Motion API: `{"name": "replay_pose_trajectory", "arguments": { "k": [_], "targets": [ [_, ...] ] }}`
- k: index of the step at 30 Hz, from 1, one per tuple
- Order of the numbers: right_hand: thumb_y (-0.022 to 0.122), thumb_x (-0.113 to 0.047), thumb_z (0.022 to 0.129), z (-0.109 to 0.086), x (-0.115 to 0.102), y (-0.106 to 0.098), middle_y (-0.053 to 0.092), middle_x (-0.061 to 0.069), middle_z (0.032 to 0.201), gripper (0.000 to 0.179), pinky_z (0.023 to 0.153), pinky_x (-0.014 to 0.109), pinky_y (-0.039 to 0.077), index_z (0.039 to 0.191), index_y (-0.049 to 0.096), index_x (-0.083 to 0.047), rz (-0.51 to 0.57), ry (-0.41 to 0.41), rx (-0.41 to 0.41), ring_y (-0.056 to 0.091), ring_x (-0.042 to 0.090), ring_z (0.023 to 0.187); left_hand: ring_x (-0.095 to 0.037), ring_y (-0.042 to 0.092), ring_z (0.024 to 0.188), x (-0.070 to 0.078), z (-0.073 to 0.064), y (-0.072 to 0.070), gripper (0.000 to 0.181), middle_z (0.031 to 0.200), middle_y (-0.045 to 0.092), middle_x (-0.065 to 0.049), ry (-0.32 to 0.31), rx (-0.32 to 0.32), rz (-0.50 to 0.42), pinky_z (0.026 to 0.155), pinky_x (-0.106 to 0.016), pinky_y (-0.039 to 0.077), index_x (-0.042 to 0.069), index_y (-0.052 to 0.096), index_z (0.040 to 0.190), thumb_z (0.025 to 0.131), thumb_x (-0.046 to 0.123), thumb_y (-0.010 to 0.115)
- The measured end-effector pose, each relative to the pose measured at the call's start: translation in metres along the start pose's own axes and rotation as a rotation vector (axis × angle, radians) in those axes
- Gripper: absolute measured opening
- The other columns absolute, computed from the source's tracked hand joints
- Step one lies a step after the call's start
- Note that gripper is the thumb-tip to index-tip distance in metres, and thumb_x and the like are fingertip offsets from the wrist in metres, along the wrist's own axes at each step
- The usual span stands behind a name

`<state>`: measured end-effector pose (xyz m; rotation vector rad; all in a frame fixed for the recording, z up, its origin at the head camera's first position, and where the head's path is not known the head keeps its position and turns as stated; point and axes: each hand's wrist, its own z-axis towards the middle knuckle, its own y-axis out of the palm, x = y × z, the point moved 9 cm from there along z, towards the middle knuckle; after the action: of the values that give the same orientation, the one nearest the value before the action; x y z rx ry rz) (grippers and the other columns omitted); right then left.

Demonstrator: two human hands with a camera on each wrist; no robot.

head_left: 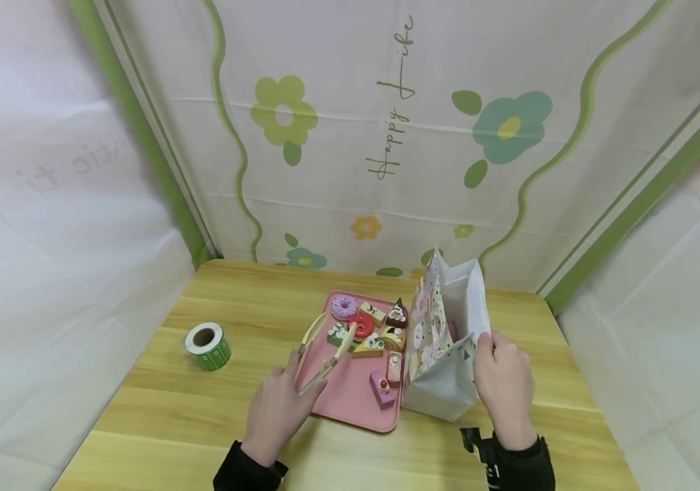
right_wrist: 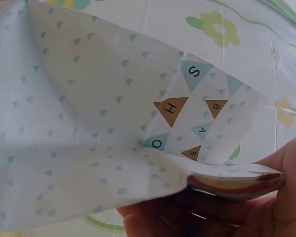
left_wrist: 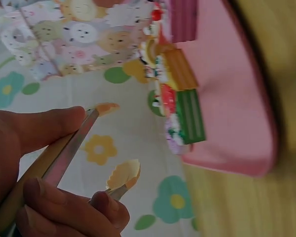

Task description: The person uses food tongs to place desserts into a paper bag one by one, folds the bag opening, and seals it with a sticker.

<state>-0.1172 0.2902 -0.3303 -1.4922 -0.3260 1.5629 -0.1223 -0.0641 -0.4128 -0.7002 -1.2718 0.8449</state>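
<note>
My left hand holds metal tongs with cream-coloured scalloped tips, spread apart with nothing between them. In the head view the tips overlap the upper part of a pink tray. Several toy sweets lie on it, among them a purple doughnut, a red doughnut, a green cake slice and a purple cake block. Right of the tray, a paper bag with animal faces stands with its mouth spread. My right hand grips the bag's right rim, thumb on top and fingers beneath.
A roll of green labels stands on the wooden table, left of the tray. Behind the table hangs a white cloth with printed flowers. More white cloth walls flank both sides.
</note>
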Motion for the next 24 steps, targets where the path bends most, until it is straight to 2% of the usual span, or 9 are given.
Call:
{"name": "replay_pose_trajectory", "arguments": {
  "k": [6,15,20,24],
  "targets": [
    [0.033,-0.028,0.106,-0.001,0.001,-0.001,0.047,0.007,0.06,0.045,0.043,0.034,0.03,0.068,0.048,-0.008,0.001,-0.006,-0.006,0.042,0.022,0.049,-0.016,0.045,0.055,-0.02,0.0,0.023,0.081,0.082,0.063,-0.018,-0.063,-0.059,0.022,0.046,-0.032,0.034,-0.006,0.052,0.138,0.082,0.048,0.076],
    [0.032,-0.028,0.106,-0.001,0.0,-0.001,0.046,0.007,0.058,0.046,0.043,0.034,0.03,0.069,0.048,-0.007,0.004,-0.017,-0.013,0.042,0.022,0.047,-0.021,0.052,0.057,-0.032,0.007,0.044,0.08,0.085,0.064,-0.02,-0.103,-0.104,0.076,0.047,-0.035,0.039,-0.006,0.053,0.137,0.081,0.047,0.077],
    [0.033,-0.027,0.106,-0.002,-0.001,-0.002,0.049,0.008,0.059,0.046,0.043,0.035,0.031,0.069,0.05,-0.006,0.003,-0.028,0.0,0.044,0.022,0.047,-0.021,0.052,0.055,-0.034,0.011,0.05,0.08,0.086,0.064,-0.021,-0.105,-0.116,0.07,0.045,-0.035,0.039,-0.005,0.053,0.137,0.082,0.047,0.077],
    [0.033,-0.026,0.106,-0.002,-0.001,-0.003,0.05,0.008,0.06,0.045,0.043,0.035,0.032,0.069,0.052,-0.006,0.001,-0.032,-0.001,0.045,0.022,0.048,-0.021,0.053,0.057,-0.033,0.012,0.051,0.081,0.088,0.064,-0.022,-0.1,-0.125,0.07,0.046,-0.035,0.04,-0.006,0.052,0.137,0.081,0.047,0.077]
  ]
}}
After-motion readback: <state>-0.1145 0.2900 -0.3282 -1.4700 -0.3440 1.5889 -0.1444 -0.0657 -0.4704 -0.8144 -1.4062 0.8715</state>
